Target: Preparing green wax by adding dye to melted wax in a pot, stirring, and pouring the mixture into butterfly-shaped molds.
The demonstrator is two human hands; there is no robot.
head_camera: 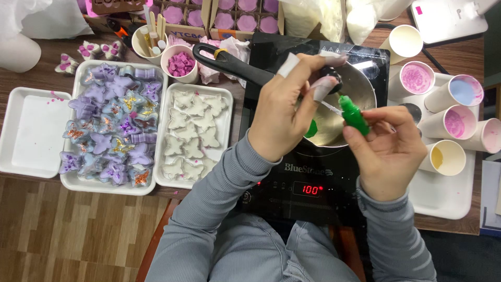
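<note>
Bright, even overhead light; sharp, with slight glare in the pan (360, 86).

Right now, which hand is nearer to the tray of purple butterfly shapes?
The left. The left hand holds a dropper over the pan, one white tray away from the purple butterfly tray. The right hand holds the green bottle, farther right.

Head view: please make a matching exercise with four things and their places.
Things:
1. green bottle
2. dropper
3. purple butterflies
4. pan

Places:
A. on the cooktop
B. in the right hand
C. in the left hand
D. in a white tray, left of the hands

Pairs: 1-B, 2-C, 3-D, 4-A
</note>
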